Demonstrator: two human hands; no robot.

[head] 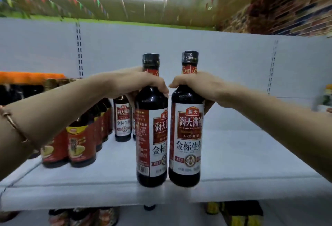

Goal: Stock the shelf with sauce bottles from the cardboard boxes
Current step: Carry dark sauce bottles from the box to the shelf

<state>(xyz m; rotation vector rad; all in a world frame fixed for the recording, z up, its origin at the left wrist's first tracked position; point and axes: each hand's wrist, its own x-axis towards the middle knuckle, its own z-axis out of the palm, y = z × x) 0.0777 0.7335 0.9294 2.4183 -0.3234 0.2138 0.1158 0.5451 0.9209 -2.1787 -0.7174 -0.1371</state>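
- Two dark sauce bottles up in front of the white shelf [242, 154], side by side, both upright, almost touching low down.
- Left hand [140, 83] wrapped round the neck of the left bottle [151, 136] — fingers curled tight over the front, just under the black cap, thumb hidden behind.
- Right hand [195, 85] wrapped round the neck of the right bottle [186, 136] the same way, fingers bent over the top of the shoulder, thumb tucked under on the far side.
- Both caps poking up above the fingers; both big bodies with red and white labels hanging below the fingers.
- Bottle bottoms down by the front edge of the shelf; cannot tell if resting on it or held just above.
- One more bottle of the same kind [123, 119] standing further back on the shelf, just behind the left hand.
- A row of other bottles with red and yellow labels [81, 143] standing to the left, near but apart from the held ones.
- A thin bracelet [14, 123] on the left wrist.
- More goods — blurry — on the level below the shelf.
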